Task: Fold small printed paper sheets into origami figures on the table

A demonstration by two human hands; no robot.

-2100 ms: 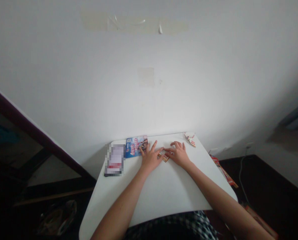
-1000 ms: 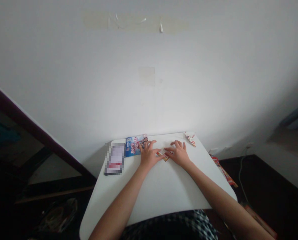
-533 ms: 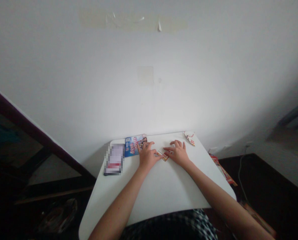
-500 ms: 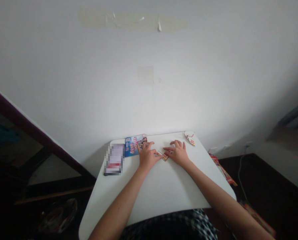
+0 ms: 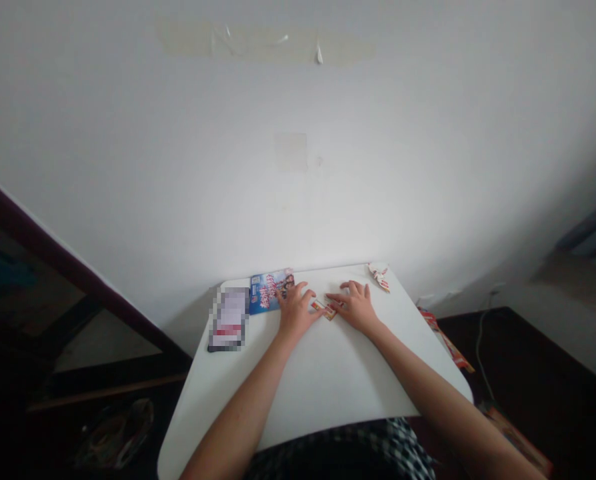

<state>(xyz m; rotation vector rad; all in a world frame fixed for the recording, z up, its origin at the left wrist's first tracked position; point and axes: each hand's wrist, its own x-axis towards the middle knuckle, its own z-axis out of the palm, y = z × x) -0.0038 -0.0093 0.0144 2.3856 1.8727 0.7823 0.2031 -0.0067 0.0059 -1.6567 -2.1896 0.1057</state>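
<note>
A small printed piece of paper (image 5: 331, 312), red, yellow and white, lies on the white table (image 5: 328, 380) between my two hands. My left hand (image 5: 295, 310) is open, its fingers spread and curved down, with the thumb at the paper's left edge. From the other side, my right hand (image 5: 355, 305) rests with fingers apart, its index finger and thumb over the paper's right part. Those fingers hide some of the paper. Behind my left fingertips is a blue printed booklet or card (image 5: 263, 297), partly covered by that hand.
A phone (image 5: 229, 320) with a blurred screen lies at the table's left. A crumpled wrapper (image 5: 379, 276) sits at the far right corner. The wall (image 5: 298, 213) rises behind the table. Red printed packaging (image 5: 448, 340) is beyond the right edge, and a cable (image 5: 482, 353) hangs there.
Both hands stay almost in place. My left fingers have shifted very slightly, and a little more of the paper's left part shows between the hands.
</note>
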